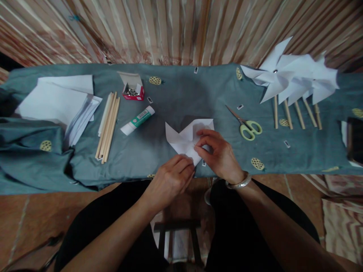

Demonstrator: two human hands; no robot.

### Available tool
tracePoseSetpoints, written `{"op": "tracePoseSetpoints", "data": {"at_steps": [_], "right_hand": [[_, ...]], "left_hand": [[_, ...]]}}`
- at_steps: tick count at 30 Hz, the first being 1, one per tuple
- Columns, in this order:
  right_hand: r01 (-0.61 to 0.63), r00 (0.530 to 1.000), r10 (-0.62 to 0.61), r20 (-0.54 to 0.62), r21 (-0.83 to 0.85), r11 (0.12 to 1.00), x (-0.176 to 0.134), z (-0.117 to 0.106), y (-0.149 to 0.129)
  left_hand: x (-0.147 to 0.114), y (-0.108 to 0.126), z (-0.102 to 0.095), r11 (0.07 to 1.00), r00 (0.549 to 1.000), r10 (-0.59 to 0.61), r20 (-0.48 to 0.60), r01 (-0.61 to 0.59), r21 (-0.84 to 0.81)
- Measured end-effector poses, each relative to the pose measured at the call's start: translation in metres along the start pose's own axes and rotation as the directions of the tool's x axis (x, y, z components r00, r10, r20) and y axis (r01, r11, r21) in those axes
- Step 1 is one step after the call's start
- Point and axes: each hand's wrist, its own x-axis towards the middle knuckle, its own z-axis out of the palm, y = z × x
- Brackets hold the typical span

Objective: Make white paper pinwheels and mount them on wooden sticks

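A white paper pinwheel [185,136] with folded, pointed blades lies near the front edge of the cloth-covered table. My left hand [174,175] is closed on its near corner, fingers bent over the paper. Above the pinwheel's middle, the thumb and forefinger of my right hand [217,153] pinch together; a tiny thing seems to be at their tips, too small to make out. My right wrist wears a silver bracelet. To the left of the pinwheel lies a green and white glue stick [138,120]. Scissors [246,125] with light green handles rest to its right.
An open red box [133,92] of small metal tacks stands at the back. Several wooden sticks [107,128] and stacked white paper [56,100] lie left. Finished pinwheels [275,77] on sticks overlap at the far right, with a dark object [356,139] at the right edge.
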Motion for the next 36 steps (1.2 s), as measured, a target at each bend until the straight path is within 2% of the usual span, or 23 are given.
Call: {"op": "tracePoseSetpoints", "data": {"at_steps": [16, 26, 36], "right_hand": [[0.012, 1.000, -0.012, -0.011, -0.053, 0.999, -0.0006, 0.0027, -0.0001], [-0.008, 0.999, 0.007, -0.042, -0.031, 0.999, -0.0028, 0.0055, -0.0007], [0.072, 0.994, -0.079, -0.079, -0.091, 0.993, -0.0087, 0.0100, -0.0018]], "left_hand": [[-0.0007, -0.0009, -0.0003, 1.000, 1.000, -0.007, -0.013, 0.006, -0.015], [-0.0001, -0.0014, -0.0005, 1.000, 1.000, 0.000, -0.002, 0.000, -0.008], [-0.0011, -0.0020, 0.0018, 1.000, 1.000, 0.014, -0.013, -0.014, 0.000]]}}
